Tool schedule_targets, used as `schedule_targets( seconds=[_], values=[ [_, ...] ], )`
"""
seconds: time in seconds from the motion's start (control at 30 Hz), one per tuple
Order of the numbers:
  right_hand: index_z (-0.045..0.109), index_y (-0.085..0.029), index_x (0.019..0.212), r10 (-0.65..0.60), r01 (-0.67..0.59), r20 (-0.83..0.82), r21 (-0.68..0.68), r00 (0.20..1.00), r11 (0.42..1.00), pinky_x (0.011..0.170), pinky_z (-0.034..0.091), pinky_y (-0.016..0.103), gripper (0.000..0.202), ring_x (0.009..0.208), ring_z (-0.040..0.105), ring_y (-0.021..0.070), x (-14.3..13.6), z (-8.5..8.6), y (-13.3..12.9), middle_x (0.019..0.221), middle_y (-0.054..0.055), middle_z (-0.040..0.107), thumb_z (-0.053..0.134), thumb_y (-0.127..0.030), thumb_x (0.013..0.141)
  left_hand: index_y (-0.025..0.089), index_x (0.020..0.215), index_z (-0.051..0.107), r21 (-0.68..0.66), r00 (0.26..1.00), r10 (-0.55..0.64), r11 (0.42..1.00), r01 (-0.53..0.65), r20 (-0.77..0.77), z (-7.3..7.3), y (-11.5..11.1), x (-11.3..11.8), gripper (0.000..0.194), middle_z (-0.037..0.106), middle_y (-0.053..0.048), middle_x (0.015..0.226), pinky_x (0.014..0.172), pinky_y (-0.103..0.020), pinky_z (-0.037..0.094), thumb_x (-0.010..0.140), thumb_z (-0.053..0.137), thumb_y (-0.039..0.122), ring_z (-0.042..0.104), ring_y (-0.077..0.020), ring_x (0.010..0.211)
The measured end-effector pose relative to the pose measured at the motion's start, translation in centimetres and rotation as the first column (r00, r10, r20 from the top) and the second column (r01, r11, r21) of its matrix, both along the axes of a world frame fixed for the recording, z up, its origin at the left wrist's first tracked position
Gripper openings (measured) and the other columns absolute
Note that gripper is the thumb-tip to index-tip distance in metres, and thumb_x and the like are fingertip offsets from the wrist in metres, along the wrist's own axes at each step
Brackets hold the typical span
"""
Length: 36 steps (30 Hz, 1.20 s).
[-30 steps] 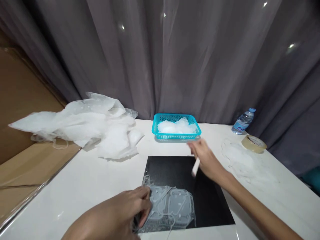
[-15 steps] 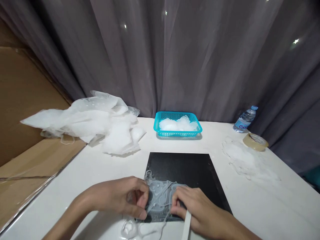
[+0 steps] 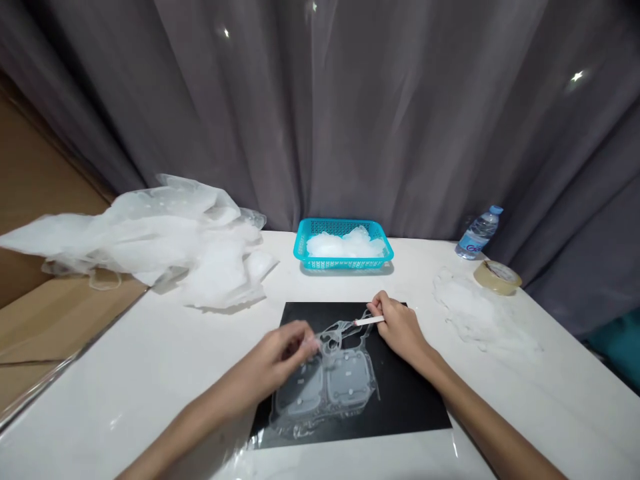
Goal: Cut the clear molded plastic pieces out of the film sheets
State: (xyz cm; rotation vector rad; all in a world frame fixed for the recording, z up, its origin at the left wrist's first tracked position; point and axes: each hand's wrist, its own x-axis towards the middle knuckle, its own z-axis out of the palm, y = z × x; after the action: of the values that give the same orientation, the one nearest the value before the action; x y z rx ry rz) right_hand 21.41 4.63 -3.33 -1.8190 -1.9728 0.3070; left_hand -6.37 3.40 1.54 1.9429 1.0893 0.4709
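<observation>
A translucent moulded plastic sheet (image 3: 349,380) with two rounded-square panels lies on a black mat (image 3: 400,407). From its far edge a clear, stringy strip of plastic (image 3: 336,335) rises, stretched between both hands. My left hand (image 3: 287,353), slightly blurred, is closed in a pinch on the strip's left end, over the left panel. Near the mat's far right corner, my right hand (image 3: 400,327) pinches the strip's other end. A thin white stick (image 3: 369,321) also sits in the right hand, pointing left; its kind is unclear.
Behind the mat stands a turquoise basket (image 3: 345,263) holding white translucent pieces. A heap of similar sheets (image 3: 165,233) lies at left beside a cardboard box (image 3: 65,313). To the right are a water bottle (image 3: 477,233), a tape roll (image 3: 497,277) and plastic scraps (image 3: 480,313).
Both hands have moved away from me, the right one to the mat's far edge. The stringy strip is now pulled up off the panels, which lie more exposed. The view has shifted slightly.
</observation>
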Motion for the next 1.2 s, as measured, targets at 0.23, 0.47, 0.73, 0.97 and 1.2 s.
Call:
schedule_targets(
  seconds=[0.23, 0.47, 0.73, 0.97, 1.2],
  values=[
    [0.053, -0.022, 0.102, -0.034, 0.037, 0.068, -0.052, 0.997, 0.998, 0.065, 0.033, 0.029, 0.011, 0.084, 0.073, 0.0228, 1.0, 0.4, 0.4, 0.094, 0.006, 0.077, 0.045, -0.025, 0.110, 0.021, 0.112, 0.052, 0.061, 0.911, 0.308, 0.940, -0.336, 0.275, -1.8, 8.9, 3.6, 0.037, 0.066, -0.007, 0.105, 0.089, -0.041, 0.059, 0.094, 0.055, 0.053, 0.072, -0.0241, 0.094],
    [0.052, -0.021, 0.100, -0.053, 0.055, 0.098, -0.024, 0.994, 0.998, 0.065, 0.034, 0.029, 0.012, 0.085, 0.072, 0.0228, 2.0, -0.4, 1.3, 0.094, 0.006, 0.076, 0.046, -0.024, 0.110, 0.019, 0.093, 0.059, 0.346, 0.936, 0.341, 0.871, -0.350, 0.088, -2.9, 10.5, 4.9, 0.008, 0.060, -0.013, 0.113, 0.109, -0.057, 0.043, 0.086, 0.055, 0.022, 0.059, -0.0336, 0.115],
    [0.055, -0.021, 0.099, 0.001, -0.006, 0.049, 0.100, 0.999, 0.995, 0.078, 0.044, 0.034, 0.020, 0.091, 0.066, 0.0268, 2.1, -0.3, 2.5, 0.096, 0.010, 0.072, 0.041, -0.030, 0.111, 0.022, 0.115, 0.060, 0.505, 0.996, 0.039, 0.863, 0.009, -0.085, -1.6, 2.9, 3.5, 0.016, 0.060, -0.010, 0.129, 0.112, -0.045, 0.043, 0.103, 0.051, 0.023, 0.057, -0.0285, 0.124],
    [0.059, -0.023, 0.116, 0.276, -0.252, -0.441, 0.114, 0.854, 0.961, 0.081, 0.054, 0.036, 0.058, 0.087, 0.066, 0.0221, 2.5, 3.4, -3.5, 0.102, 0.008, 0.068, 0.015, -0.061, 0.112, 0.026, 0.131, 0.059, 0.300, 0.923, -0.338, 0.875, 0.380, -0.183, -2.2, -1.6, 3.6, 0.029, 0.059, -0.008, 0.149, 0.117, -0.042, 0.040, 0.104, 0.065, 0.035, 0.055, -0.0284, 0.138],
    [0.072, -0.022, 0.099, 0.303, -0.566, -0.705, -0.168, 0.641, 0.807, 0.080, 0.054, 0.027, 0.022, 0.087, 0.070, 0.0155, 2.2, 2.3, -7.5, 0.106, 0.003, 0.068, 0.070, -0.043, 0.100, 0.027, 0.141, 0.057, 0.265, 0.929, -0.339, 0.892, 0.367, -0.148, -2.2, -1.0, 3.4, 0.041, 0.059, -0.010, 0.151, 0.115, -0.043, 0.045, 0.104, 0.064, 0.045, 0.055, -0.0297, 0.140]
  ],
)
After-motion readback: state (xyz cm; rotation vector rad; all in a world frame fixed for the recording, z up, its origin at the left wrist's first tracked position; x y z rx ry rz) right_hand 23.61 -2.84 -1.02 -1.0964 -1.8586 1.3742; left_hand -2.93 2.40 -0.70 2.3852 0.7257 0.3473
